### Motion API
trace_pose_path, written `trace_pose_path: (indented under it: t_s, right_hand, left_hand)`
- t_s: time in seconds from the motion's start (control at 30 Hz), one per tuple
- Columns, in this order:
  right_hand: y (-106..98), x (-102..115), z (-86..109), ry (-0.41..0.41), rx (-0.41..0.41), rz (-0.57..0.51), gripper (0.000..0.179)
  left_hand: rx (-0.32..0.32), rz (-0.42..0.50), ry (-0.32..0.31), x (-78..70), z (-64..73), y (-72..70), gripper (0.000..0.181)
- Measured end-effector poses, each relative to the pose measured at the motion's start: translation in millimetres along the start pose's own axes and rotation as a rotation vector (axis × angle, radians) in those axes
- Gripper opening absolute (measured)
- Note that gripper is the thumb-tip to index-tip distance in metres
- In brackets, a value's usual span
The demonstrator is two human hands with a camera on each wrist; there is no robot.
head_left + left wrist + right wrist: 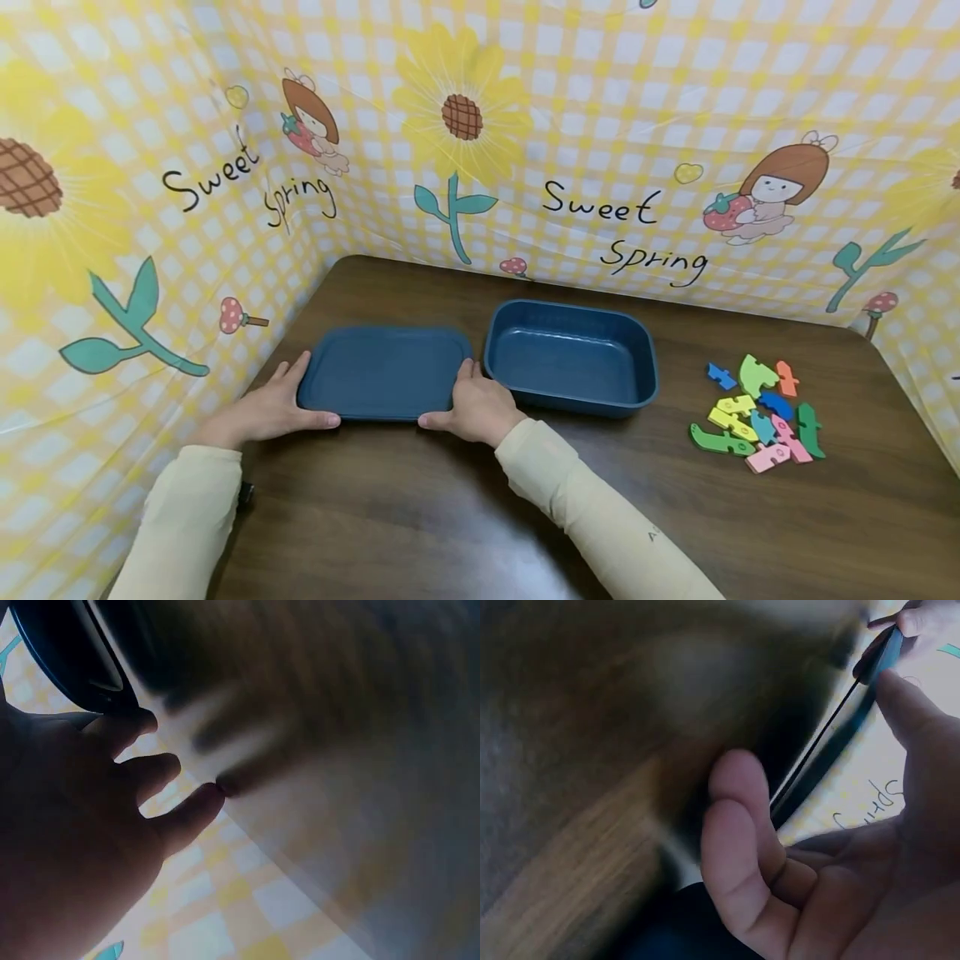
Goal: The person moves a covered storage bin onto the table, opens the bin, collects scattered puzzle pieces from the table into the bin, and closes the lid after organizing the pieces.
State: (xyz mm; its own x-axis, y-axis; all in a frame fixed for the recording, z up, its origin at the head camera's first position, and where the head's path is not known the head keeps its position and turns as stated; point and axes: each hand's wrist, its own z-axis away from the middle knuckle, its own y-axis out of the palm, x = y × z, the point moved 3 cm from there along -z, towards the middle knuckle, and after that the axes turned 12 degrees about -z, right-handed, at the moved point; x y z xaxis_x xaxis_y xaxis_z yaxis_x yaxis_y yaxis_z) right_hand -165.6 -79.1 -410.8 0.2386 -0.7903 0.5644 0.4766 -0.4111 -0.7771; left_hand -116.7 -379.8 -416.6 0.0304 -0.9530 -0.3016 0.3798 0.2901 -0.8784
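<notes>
A flat dark-blue lid (390,371) with rounded corners is at the left of the table, its top facing up. My left hand (273,408) holds its left end, thumb along the front edge and fingers at the side. At the opposite end, my right hand (480,408) grips the lid's right front corner in the same manner. The right wrist view shows the thumb on the lid's rim (825,761) and curled fingers (731,847) near the tabletop. In the left wrist view, fingertips (202,799) are close to the table surface beside the lid's dark edge (112,694).
An uncovered dark-blue box (570,358) stands just right of the lid. Several colourful puzzle pieces (757,417) lie in a loose heap on the table's right side. A yellow checked cloth (585,150) hangs behind and left of the brown table (375,517).
</notes>
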Motion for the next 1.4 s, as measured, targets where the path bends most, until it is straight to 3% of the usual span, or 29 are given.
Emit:
trace_pose_path:
  t_s: [0.23, 0.37, 0.5, 0.67, 0.8, 0.97, 1.17, 1.4]
  right_hand:
    - [4, -10, -2.3, 0.012, -0.013, 0.059, 0.112]
    - [2, -11, -0.7, 0.008, -0.019, 0.054, 0.107]
    - [-3, -10, 6.8, -0.04, -0.054, 0.067, 0.094]
    - [-13, -9, 24.1, -0.188, -0.126, 0.058, 0.067]
    - [-25, -9, 41.7, -0.301, -0.15, -0.017, 0.051]
    - [-45, -19, 61.5, -0.383, -0.205, -0.103, 0.042]
    - [-72, -47, 81.7, -0.417, -0.31, -0.171, 0.038]
    - [-102, -91, 98.9, -0.39, -0.423, -0.171, 0.035]
  left_hand:
    - [-0.015, -0.129, -0.032, -9.7, -11.4, 2.2, 0.131]
    - [-0.02, -0.114, -0.032, -14.5, -12.3, 1.7, 0.132]
    - [-0.078, -0.086, 0.007, -24.9, -13.6, -2.3, 0.131]
    - [-0.185, -0.074, 0.092, -55.0, -15.2, -13.8, 0.117]
    - [-0.218, -0.039, 0.149, -84.0, -18.5, -20.0, 0.105]
    - [-0.243, 0.013, 0.205, -115.5, -30.6, -19.7, 0.096]
    - [-0.29, 0.023, 0.275, -151.7, -46.8, -10.2, 0.08]
    - [-0.263, 0.043, 0.341, -193.6, -62.5, 7.9, 0.082]
